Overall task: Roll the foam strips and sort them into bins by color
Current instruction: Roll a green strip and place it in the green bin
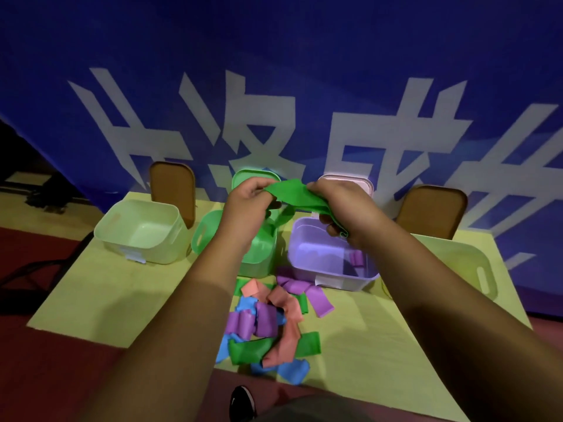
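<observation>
Both hands hold one green foam strip (294,194) up above the bins. My left hand (248,205) pinches its left end and my right hand (344,208) grips its right end, where the strip curls under the fingers. Below them stands a green bin (259,254), partly hidden by my left forearm. To its right a purple bin (307,236) holds a rolled purple strip (357,257). A loose pile of green, purple, blue and salmon strips (271,324) lies on the yellow table in front of the bins.
A pale green bin (106,229) stands at the left and a pale yellow bin (484,272) at the right. Brown lids (173,190) (432,208), a green lid and a pink lid lean against the blue banner behind. The yellow table (100,293) ends near my body.
</observation>
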`<move>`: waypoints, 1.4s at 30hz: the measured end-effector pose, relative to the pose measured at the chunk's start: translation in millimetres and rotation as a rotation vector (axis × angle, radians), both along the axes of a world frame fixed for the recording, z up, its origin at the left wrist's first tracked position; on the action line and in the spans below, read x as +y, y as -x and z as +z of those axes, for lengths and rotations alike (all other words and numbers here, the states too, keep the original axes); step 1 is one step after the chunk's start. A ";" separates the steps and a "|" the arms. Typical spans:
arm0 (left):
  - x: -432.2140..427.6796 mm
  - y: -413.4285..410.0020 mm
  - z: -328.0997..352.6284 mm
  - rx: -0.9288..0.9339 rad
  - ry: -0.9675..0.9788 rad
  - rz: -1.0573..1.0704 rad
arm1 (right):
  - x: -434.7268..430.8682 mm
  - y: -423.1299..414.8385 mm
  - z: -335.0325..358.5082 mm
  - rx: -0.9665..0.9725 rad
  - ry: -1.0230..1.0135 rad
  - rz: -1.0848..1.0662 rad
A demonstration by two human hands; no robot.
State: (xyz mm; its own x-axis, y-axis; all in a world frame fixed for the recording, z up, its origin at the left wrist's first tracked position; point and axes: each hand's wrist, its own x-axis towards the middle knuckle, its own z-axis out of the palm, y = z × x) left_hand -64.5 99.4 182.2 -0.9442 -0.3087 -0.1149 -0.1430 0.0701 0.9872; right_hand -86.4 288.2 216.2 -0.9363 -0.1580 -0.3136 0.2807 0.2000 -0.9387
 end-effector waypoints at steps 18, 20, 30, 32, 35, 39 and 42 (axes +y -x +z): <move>25.1 11.7 45.9 -0.110 0.413 -0.125 | 32.5 4.7 -19.1 0.246 -0.098 0.189; 28.4 12.2 47.3 -0.183 0.390 -0.129 | 28.8 3.1 -20.7 0.247 -0.085 0.236; 21.0 -1.5 55.5 -0.562 -0.306 -0.184 | -1.3 -11.4 -20.0 0.261 -0.285 0.184; 10.9 -2.5 52.3 -0.567 -0.405 -0.189 | -5.2 -15.6 -15.1 0.278 -0.314 0.290; 7.2 -5.4 49.8 -0.558 -0.495 -0.138 | -11.4 -19.1 -13.3 0.320 -0.362 0.401; 2.4 -9.8 46.8 -0.553 -0.559 -0.067 | -15.3 -23.5 -9.8 0.257 -0.430 0.467; 1.1 -11.0 48.0 -0.541 -0.578 -0.053 | -13.5 -28.8 -8.2 0.271 -0.430 0.449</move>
